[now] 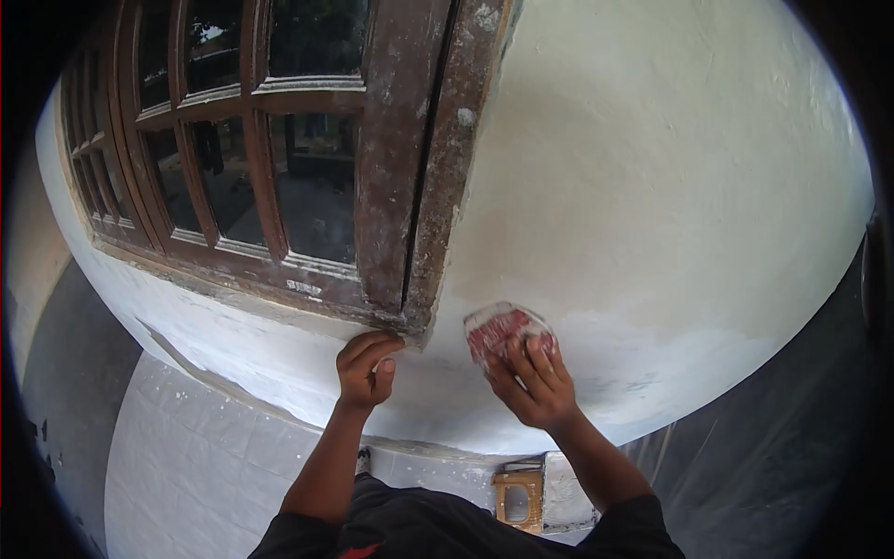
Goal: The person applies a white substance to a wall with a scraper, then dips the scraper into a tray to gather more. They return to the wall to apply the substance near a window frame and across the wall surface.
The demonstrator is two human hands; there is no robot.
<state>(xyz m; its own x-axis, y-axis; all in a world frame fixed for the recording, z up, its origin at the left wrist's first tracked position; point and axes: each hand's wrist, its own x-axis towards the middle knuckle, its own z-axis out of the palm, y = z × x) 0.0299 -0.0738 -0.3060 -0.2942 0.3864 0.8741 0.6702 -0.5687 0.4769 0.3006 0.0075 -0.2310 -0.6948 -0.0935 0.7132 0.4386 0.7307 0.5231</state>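
Observation:
A dusty red-and-white sheet (503,328), which looks like sandpaper, lies against the pale wall (596,224). My right hand (533,384) presses it there with the fingers over its lower part, just right of the window's bottom corner. Whatever lies under the palm is hidden. My left hand (366,370) is at the lower right corner of the brown wooden window frame (384,214), its fingers curled onto the bottom edge and the thumb held apart from them.
Dark glass panes (317,186) fill the window at left. Below the wall, a grey speckled floor (186,456) shows white spots. A yellowish plastic stool or step (518,503) stands by my body, beside a white-stained board (568,494). Dark ground (708,447) lies at right.

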